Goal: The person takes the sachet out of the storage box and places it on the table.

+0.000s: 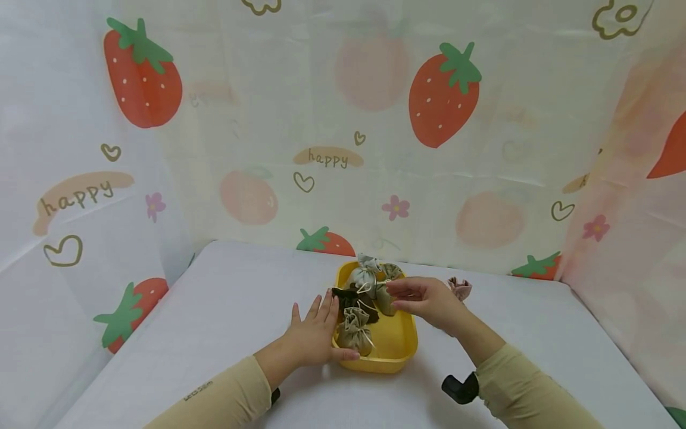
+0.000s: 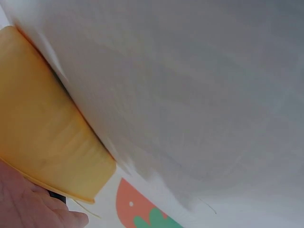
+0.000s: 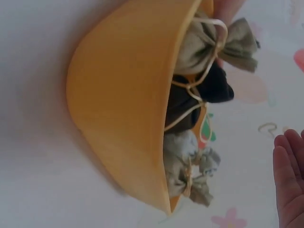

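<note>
1. In the head view we see the left hand (image 1: pixel 313 339), fingers straight, touching the left rim of a yellow bin (image 1: pixel 377 364), and the right hand (image 1: pixel 426 298), fingers loosely extended, over its right side; drawstring pouches (image 1: pixel 354 335) lie inside.
2. Only there do we find a pink cloth bundle (image 1: pixel 459 288); the right wrist view shows that hand apart from the pouches.
3. We read "happy" on the strawberry-print curtain (image 1: pixel 321 113); a sleeve's (image 1: pixel 214 393) lettering is too small.
4. White cloth (image 1: pixel 241 298) covers the table.
</note>
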{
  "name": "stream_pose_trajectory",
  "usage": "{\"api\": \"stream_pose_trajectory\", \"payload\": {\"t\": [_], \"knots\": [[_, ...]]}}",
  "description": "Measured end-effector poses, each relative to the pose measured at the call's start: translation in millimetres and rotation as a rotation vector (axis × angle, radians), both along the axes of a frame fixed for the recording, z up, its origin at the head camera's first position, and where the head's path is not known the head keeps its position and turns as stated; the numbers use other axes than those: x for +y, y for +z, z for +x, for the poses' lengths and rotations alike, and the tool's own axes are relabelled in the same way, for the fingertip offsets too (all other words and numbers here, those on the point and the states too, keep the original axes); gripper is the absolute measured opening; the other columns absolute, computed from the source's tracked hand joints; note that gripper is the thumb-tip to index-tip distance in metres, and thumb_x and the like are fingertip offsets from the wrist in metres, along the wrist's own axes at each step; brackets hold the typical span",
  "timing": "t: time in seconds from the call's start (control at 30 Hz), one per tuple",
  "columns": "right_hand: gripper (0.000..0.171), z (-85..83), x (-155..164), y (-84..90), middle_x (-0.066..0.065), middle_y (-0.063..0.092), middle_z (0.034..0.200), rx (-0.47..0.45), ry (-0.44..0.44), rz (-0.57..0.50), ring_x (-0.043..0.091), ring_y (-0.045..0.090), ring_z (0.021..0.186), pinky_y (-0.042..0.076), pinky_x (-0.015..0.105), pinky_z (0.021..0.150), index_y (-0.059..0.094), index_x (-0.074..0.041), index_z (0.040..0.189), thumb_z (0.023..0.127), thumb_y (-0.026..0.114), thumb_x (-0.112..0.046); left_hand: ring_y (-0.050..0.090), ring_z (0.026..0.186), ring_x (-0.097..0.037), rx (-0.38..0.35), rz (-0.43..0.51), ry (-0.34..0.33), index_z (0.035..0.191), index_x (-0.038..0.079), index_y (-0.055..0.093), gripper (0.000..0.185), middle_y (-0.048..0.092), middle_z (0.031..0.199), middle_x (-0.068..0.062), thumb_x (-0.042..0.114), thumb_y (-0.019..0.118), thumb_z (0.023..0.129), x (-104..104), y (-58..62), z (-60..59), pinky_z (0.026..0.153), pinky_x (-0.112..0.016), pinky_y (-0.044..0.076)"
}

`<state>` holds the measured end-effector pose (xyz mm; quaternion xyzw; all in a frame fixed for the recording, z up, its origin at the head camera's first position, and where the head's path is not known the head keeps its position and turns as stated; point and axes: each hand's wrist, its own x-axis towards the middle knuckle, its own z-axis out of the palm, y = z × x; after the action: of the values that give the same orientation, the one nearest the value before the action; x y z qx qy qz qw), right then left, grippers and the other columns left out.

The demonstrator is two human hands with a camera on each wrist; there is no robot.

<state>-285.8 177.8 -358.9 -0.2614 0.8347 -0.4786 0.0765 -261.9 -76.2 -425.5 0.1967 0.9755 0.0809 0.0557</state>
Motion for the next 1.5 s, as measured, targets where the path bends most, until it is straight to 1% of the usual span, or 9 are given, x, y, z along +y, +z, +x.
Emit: {"api": "stream_pose_trajectory", "payload": {"t": [0.1, 0.27, 0.47, 0.7, 1.0, 1.1, 1.23, 1.37, 1.5], "knots": [[0.038, -0.5, -5, -3.7, 0.008, 0.064, 0.111, 0.023, 0.026, 0.054, 0.022, 0.061, 0.102, 0.049, 0.027, 0.082, 0.062, -0.008, 0.117, 0.084, 0.067, -0.024, 0.003, 0.139, -0.032, -0.001, 0.003, 0.002, 0.147, 0.006, 0.006, 0.116, -0.007, 0.153, -0.012, 0.083, 0.039, 0.068, 0, 0.0, -0.2, 0.1, -0.066, 0.004], [0.041, 1.3, -15, -9.8, 0.013, 0.061, 0.116, -0.013, 0.054, 0.053, 0.028, 0.058, 0.106, 0.048, 0.028, 0.084, 0.061, -0.01, 0.119, 0.083, 0.067, -0.029, 0.003, 0.139, -0.032, 0.002, -0.004, 0.003, 0.147, 0.006, 0.005, 0.116, -0.007, 0.153, -0.012, 0.084, 0.039, 0.068, 0, -2.6, -2.6, 0.1, -0.067, 0.004], [0.046, 3.2, -25, -16.9, 0.019, 0.057, 0.121, -0.034, 0.063, 0.05, 0.034, 0.054, 0.111, 0.046, 0.032, 0.088, 0.057, -0.004, 0.123, 0.083, 0.067, -0.024, 0.003, 0.139, -0.032, -0.002, -0.011, 0.003, 0.147, 0.006, 0.005, 0.116, -0.006, 0.153, -0.012, 0.084, 0.038, 0.068, 1, -0.5, -1.9, 0.1, -0.067, 0.004], [0.046, 5.3, -34, -18.8, 0.015, 0.058, 0.121, -0.011, 0.098, 0.086, 0.026, 0.057, 0.108, 0.047, 0.031, 0.087, 0.055, -0.001, 0.125, 0.085, 0.066, -0.02, 0.003, 0.139, -0.032, -0.008, -0.008, 0.006, 0.147, 0.007, 0.005, 0.117, -0.008, 0.153, -0.011, 0.084, 0.038, 0.067, 0, -0.8, -2.7, 0.1, -0.066, 0.003], [0.043, 5.7, -43, -20.7, 0.01, 0.06, 0.12, -0.03, 0.104, 0.118, 0.021, 0.059, 0.106, 0.048, 0.03, 0.086, 0.055, -0.003, 0.125, 0.085, 0.065, -0.016, 0.002, 0.139, -0.032, -0.003, -0.013, 0.001, 0.147, 0.007, 0.004, 0.117, -0.008, 0.153, -0.012, 0.085, 0.037, 0.067, 0, -10.6, -8.4, 0.099, -0.068, 0.003], [0.041, 5.9, -46, -22.3, 0.009, 0.061, 0.117, -0.023, 0.104, 0.137, 0.02, 0.06, 0.103, 0.049, 0.03, 0.084, 0.057, -0.004, 0.123, 0.084, 0.066, -0.014, 0.002, 0.139, -0.031, -0.004, -0.012, 0.003, 0.147, 0.007, 0.004, 0.118, -0.008, 0.153, -0.012, 0.085, 0.037, 0.066, 0, -10.5, -8.4, 0.099, -0.068, 0.003], [0.037, 7.1, -49, -23.7, 0.005, 0.065, 0.106, -0.007, 0.103, 0.181, 0.017, 0.062, 0.095, 0.05, 0.028, 0.079, 0.061, -0.005, 0.118, 0.083, 0.068, -0.013, 0.003, 0.139, -0.032, -0.008, -0.015, 0.005, 0.148, 0.007, 0.005, 0.119, -0.006, 0.153, -0.011, 0.086, 0.036, 0.065, 0, -6.6, -6.1, 0.099, -0.067, 0.004], [0.029, 8.7, -52, -24.7, 0.002, 0.067, 0.097, 0.005, 0.093, 0.218, 0.012, 0.061, 0.086, 0.051, 0.026, 0.074, 0.066, -0.006, 0.11, 0.081, 0.069, -0.011, 0.005, 0.139, -0.032, -0.003, -0.016, 0.004, 0.148, 0.007, 0.006, 0.12, -0.005, 0.153, -0.011, 0.088, 0.034, 0.063, 0, -4.6, -4.1, 0.1, -0.067, 0.005], [0.02, 10.0, -53, -25.6, -0.003, 0.068, 0.09, 0.048, 0.083, 0.259, 0.008, 0.059, 0.078, 0.049, 0.023, 0.068, 0.069, -0.011, 0.1, 0.08, 0.07, -0.011, 0.005, 0.139, -0.032, 0.009, -0.022, 0.003, 0.148, 0.007, 0.006, 0.12, -0.005, 0.153, -0.012, 0.088, 0.032, 0.063, 0, -3.8, -3.8, 0.1, -0.067, 0.006]]}}
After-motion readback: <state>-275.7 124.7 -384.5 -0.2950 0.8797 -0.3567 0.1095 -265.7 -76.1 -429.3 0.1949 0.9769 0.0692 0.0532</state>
